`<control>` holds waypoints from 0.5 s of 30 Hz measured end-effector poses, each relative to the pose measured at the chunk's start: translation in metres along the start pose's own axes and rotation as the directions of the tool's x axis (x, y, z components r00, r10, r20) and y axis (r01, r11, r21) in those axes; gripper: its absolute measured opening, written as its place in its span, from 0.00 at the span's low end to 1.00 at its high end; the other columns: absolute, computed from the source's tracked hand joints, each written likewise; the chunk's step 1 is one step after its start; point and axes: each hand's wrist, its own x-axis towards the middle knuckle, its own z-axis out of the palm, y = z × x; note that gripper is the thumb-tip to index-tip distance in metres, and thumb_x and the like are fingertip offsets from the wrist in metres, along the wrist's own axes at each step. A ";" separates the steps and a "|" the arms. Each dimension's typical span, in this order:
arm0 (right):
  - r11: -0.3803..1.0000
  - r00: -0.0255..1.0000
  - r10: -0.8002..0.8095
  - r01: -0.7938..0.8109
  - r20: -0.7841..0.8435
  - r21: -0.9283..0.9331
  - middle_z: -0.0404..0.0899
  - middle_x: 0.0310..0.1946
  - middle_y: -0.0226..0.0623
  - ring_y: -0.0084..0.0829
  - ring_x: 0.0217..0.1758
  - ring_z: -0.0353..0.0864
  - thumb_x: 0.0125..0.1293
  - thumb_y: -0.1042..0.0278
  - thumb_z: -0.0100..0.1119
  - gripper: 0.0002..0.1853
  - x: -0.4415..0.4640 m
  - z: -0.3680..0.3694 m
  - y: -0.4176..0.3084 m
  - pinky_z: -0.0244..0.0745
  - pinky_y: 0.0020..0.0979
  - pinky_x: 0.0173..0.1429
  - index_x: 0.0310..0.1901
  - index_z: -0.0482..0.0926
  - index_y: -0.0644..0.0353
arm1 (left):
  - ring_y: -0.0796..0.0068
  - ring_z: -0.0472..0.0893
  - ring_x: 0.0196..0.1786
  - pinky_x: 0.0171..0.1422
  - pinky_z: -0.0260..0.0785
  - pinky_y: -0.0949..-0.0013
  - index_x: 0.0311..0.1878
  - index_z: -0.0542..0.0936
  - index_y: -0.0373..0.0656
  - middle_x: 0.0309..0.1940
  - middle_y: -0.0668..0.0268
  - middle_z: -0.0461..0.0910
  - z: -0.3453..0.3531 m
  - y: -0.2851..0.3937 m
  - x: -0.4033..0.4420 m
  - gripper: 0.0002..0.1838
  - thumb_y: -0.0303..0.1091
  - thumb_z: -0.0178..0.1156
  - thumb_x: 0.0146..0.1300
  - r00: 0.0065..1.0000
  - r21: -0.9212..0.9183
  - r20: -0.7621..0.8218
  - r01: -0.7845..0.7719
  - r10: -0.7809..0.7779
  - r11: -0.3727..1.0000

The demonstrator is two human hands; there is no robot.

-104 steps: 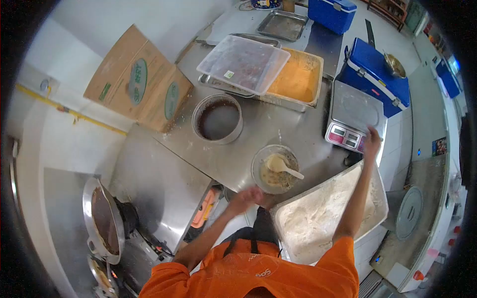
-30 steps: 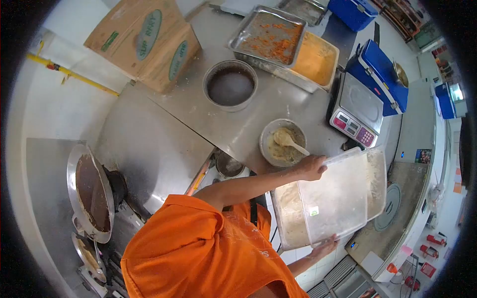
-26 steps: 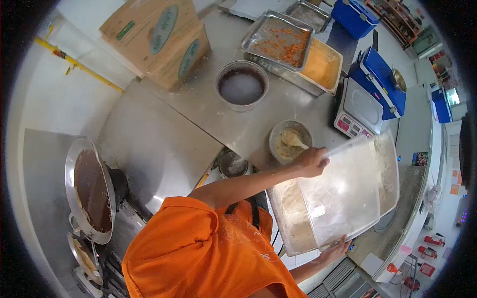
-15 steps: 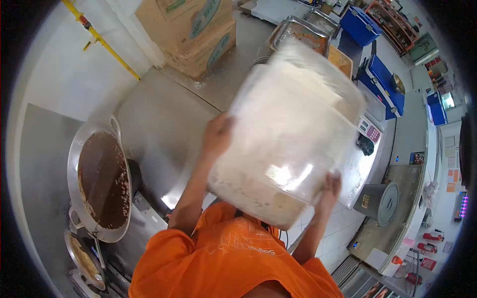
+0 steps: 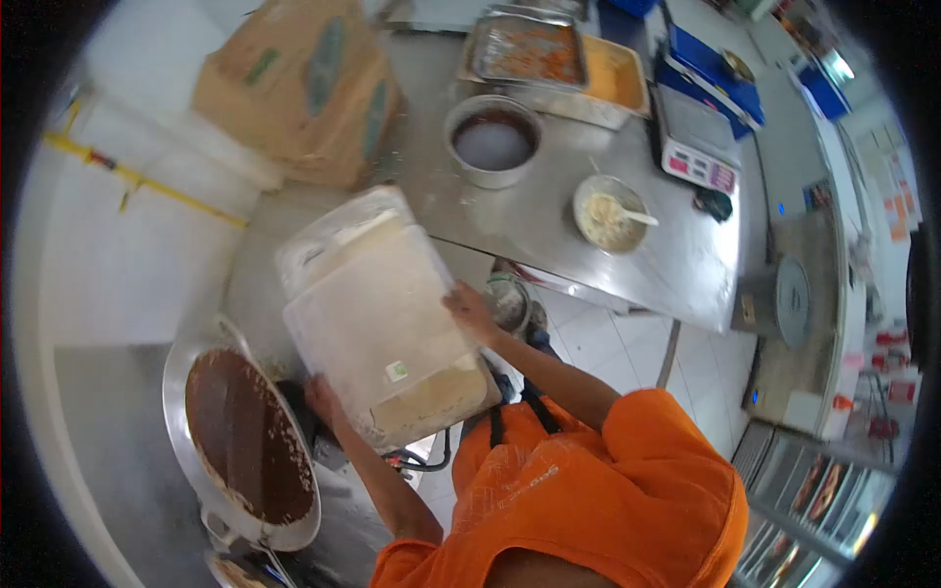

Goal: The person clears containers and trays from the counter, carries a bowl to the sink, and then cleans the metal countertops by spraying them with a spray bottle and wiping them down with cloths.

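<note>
Since the tub [image 5: 412,423] looks heavy and its lid [image 5: 363,304] slippery, I favour opposite sides, where my left hand [image 5: 321,395] and right hand [image 5: 470,310] have fingers clamped.

Steel showed between the pot [image 5: 493,177] and the bowl [image 5: 580,218], leaving a hand-passable lane across the tabletop [image 5: 524,216]. Another opening lay between the bowl and the front edge. The spoon [image 5: 639,218] jutted over the bowl's rim toward the dark bundle [image 5: 714,204], partly blocking that side. Behind, the tray [image 5: 529,81], deep pan [image 5: 600,116] and scale [image 5: 698,164] walled off the back. Leftward, the tub [image 5: 368,304] hid much of the surface, with the wok [image 5: 176,392] beyond its near-left side and the box [image 5: 294,108] beyond its far end.
</note>
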 end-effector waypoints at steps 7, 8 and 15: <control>0.961 0.980 -0.189 0.173 0.056 0.215 0.81 0.49 0.37 0.31 0.49 0.80 0.72 0.59 0.52 0.18 0.026 -0.160 0.006 0.76 0.31 0.53 0.54 0.77 0.65 | 0.47 0.76 0.59 0.67 0.66 0.55 0.56 0.79 0.28 0.60 0.42 0.75 -0.013 -0.016 -0.018 0.29 0.48 0.53 0.67 0.989 0.113 0.049 0.134 -0.140 0.984; 0.913 0.986 -0.135 0.162 -0.097 0.375 0.80 0.51 0.34 0.29 0.49 0.80 0.71 0.67 0.50 0.15 0.038 -0.203 0.049 0.76 0.31 0.51 0.54 0.77 0.65 | 0.47 0.76 0.60 0.66 0.67 0.55 0.56 0.78 0.28 0.60 0.42 0.74 -0.013 -0.011 -0.021 0.29 0.49 0.53 0.67 0.991 0.175 0.051 0.110 -0.121 0.978; 0.660 0.421 -0.245 -0.588 -0.874 -0.468 0.83 0.47 0.44 0.45 0.53 0.82 0.62 0.50 0.65 0.23 0.037 -0.615 0.232 0.75 0.41 0.56 0.54 0.79 0.55 | 0.52 0.76 0.58 0.62 0.69 0.55 0.59 0.74 0.33 0.54 0.49 0.77 0.022 0.094 -0.052 0.20 0.31 0.57 0.66 0.842 0.753 -0.191 -0.204 0.504 0.626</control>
